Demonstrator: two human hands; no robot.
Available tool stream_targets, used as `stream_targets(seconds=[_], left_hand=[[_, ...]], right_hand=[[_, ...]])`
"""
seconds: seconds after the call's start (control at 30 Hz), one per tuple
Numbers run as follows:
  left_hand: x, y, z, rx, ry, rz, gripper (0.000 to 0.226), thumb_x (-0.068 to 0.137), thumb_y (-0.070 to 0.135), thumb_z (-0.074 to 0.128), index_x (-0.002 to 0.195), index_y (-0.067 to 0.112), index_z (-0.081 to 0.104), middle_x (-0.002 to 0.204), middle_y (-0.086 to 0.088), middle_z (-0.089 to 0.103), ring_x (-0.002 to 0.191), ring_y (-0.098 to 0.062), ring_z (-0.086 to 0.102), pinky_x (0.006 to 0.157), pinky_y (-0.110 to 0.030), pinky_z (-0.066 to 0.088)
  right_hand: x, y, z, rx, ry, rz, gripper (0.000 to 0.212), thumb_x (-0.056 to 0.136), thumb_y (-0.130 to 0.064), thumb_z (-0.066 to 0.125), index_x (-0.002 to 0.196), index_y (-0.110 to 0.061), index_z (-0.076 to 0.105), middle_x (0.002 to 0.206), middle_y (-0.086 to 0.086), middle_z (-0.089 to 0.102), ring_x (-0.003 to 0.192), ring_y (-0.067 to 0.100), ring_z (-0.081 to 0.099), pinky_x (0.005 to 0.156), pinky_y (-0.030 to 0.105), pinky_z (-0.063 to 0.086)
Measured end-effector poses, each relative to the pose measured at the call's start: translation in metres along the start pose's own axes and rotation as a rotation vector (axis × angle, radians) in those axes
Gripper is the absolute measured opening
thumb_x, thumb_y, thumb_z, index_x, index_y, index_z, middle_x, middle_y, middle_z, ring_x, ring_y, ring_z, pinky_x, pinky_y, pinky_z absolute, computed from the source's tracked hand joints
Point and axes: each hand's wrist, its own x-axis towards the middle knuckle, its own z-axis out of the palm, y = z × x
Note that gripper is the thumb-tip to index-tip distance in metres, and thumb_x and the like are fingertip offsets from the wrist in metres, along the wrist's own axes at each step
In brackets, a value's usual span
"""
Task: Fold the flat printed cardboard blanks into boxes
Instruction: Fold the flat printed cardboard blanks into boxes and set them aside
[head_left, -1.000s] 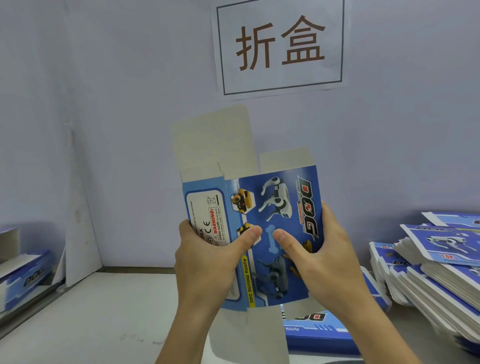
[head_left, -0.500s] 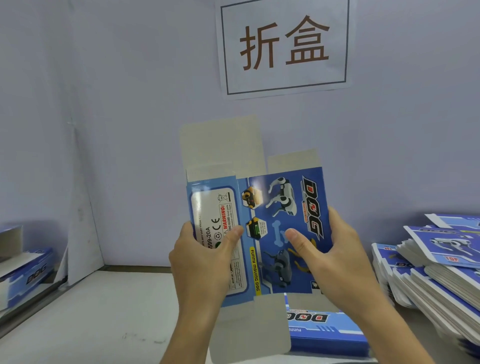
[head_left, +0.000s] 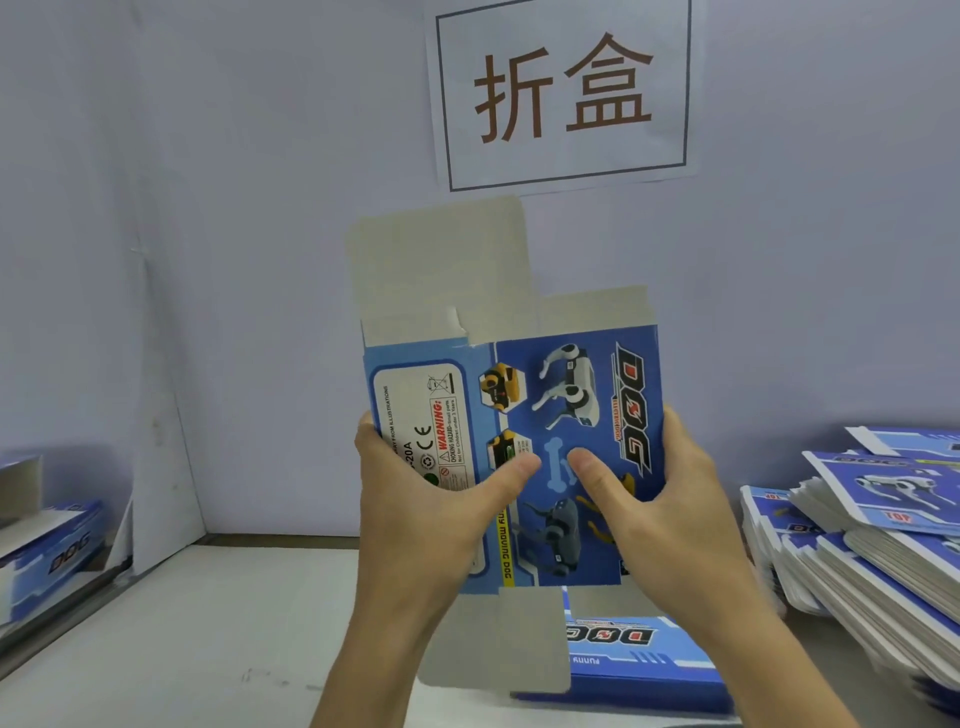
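- Since the earlier frame both thumbs have closed toward each other on the printed face, and the left thumb has slid from the warning label panel onto the picture panel; the blank sits a little more square to the camera
- left hand (head_left: 431, 499) grips the blank's left edge, thumb lying across the front, fingers hidden behind
- right hand (head_left: 660, 499) grips the right edge the same way; the two thumb tips lie near each other but apart, either side of a printed bone
- cardboard blank (head_left: 524, 415) is held upright in the air above the bench (head_left: 182, 639); grey flaps stand up at its top and one hangs at its bottom
- folded box (head_left: 644, 665) lies on the bench below the hands
- stack of flat blanks (head_left: 872, 540) lies on the right; more boxes (head_left: 47, 561) at the left edge
- paper sign (head_left: 563, 91) is stuck to the wall behind
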Motion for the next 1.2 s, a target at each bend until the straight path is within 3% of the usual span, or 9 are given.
stream_targets(seconds=[0.2, 0.33, 0.5, 0.63, 0.73, 0.97, 1.07, 1.17, 1.2], left_hand=[[0.002, -0.007, -0.009, 0.125, 0.089, -0.006, 0.098, 0.034, 0.064, 0.079, 0.117, 0.024, 0.047, 0.101, 0.016, 0.058, 0.084, -0.001, 0.058, 0.054, -0.01, 0.047], [0.006, -0.008, -0.019, 0.078, -0.09, 0.02, 0.082, 0.029, 0.059, 0.083, 0.099, 0.031, 0.05, 0.089, 0.015, 0.067, 0.083, 0.001, 0.065, 0.055, -0.011, 0.052], [0.001, 0.005, -0.016, 0.043, -0.273, 0.112, 0.084, 0.037, 0.048, 0.088, 0.109, 0.046, 0.044, 0.098, 0.034, 0.06, 0.095, 0.011, 0.061, 0.063, -0.007, 0.052], [-0.005, 0.01, -0.011, 0.059, -0.277, 0.165, 0.121, 0.033, 0.066, 0.084, 0.133, 0.066, 0.015, 0.125, 0.038, 0.038, 0.115, 0.023, 0.041, 0.08, -0.001, 0.045], [-0.013, 0.01, -0.001, 0.063, -0.238, 0.186, 0.128, 0.029, 0.068, 0.082, 0.138, 0.059, 0.016, 0.134, 0.026, 0.037, 0.119, 0.023, 0.037, 0.088, -0.002, 0.044], [-0.022, 0.013, 0.015, 0.015, -0.162, 0.257, 0.124, 0.031, 0.069, 0.087, 0.135, 0.062, 0.019, 0.124, 0.036, 0.04, 0.118, 0.02, 0.043, 0.083, -0.001, 0.044], [-0.021, 0.014, 0.013, 0.038, -0.166, 0.247, 0.128, 0.034, 0.069, 0.085, 0.146, 0.048, 0.027, 0.127, 0.03, 0.046, 0.118, 0.007, 0.053, 0.091, -0.022, 0.056], [-0.017, 0.019, 0.005, 0.015, -0.196, 0.223, 0.116, 0.043, 0.059, 0.094, 0.142, 0.05, 0.034, 0.124, 0.027, 0.054, 0.115, -0.001, 0.06, 0.09, -0.031, 0.059], [-0.015, 0.021, 0.002, -0.033, -0.205, 0.22, 0.105, 0.046, 0.054, 0.093, 0.136, 0.051, 0.039, 0.119, 0.028, 0.059, 0.109, -0.001, 0.064, 0.084, -0.026, 0.059]], right_hand=[[-0.001, -0.006, -0.006, 0.127, -0.101, 0.051, 0.031, 0.079, -0.045, 0.069, 0.1, -0.023, 0.067, 0.095, -0.003, 0.076, 0.087, 0.016, 0.075, 0.059, 0.027, 0.061], [0.003, -0.022, -0.03, 0.115, -0.092, 0.053, 0.071, 0.073, -0.069, 0.07, 0.094, -0.001, 0.069, 0.089, 0.033, 0.066, 0.08, 0.052, 0.065, 0.07, 0.06, 0.057], [0.0, -0.052, -0.05, 0.097, -0.002, 0.03, 0.034, 0.062, -0.063, 0.081, 0.073, -0.031, 0.075, 0.074, 0.01, 0.076, 0.065, 0.03, 0.074, 0.065, 0.044, 0.056], [-0.004, -0.063, -0.042, -0.032, -0.031, 0.104, 0.04, 0.069, -0.051, 0.082, 0.074, -0.014, 0.068, 0.073, 0.029, 0.067, 0.065, 0.048, 0.066, 0.063, 0.055, 0.054], [-0.002, -0.061, -0.035, -0.096, 0.073, 0.1, 0.039, 0.085, -0.031, 0.071, 0.075, 0.003, 0.056, 0.079, 0.036, 0.059, 0.067, 0.053, 0.056, 0.05, 0.037, 0.045], [-0.001, -0.056, -0.027, -0.112, 0.266, 0.062, 0.032, 0.088, -0.016, 0.063, 0.066, 0.003, 0.048, 0.058, 0.028, 0.05, 0.039, 0.025, 0.04, 0.033, 0.025, 0.033], [0.001, -0.054, -0.027, -0.094, 0.234, 0.042, 0.026, 0.092, -0.021, 0.059, 0.073, -0.003, 0.059, 0.068, 0.027, 0.06, 0.058, 0.045, 0.056, 0.044, 0.033, 0.044], [0.004, -0.051, -0.032, 0.075, 0.01, 0.07, 0.013, 0.091, -0.04, 0.064, 0.098, -0.036, 0.074, 0.087, -0.007, 0.076, 0.078, 0.022, 0.074, 0.077, 0.044, 0.061], [0.003, -0.05, -0.035, 0.155, -0.097, 0.091, 0.029, 0.084, -0.048, 0.068, 0.113, -0.045, 0.068, 0.103, -0.012, 0.076, 0.093, 0.018, 0.074, 0.089, 0.049, 0.057]])
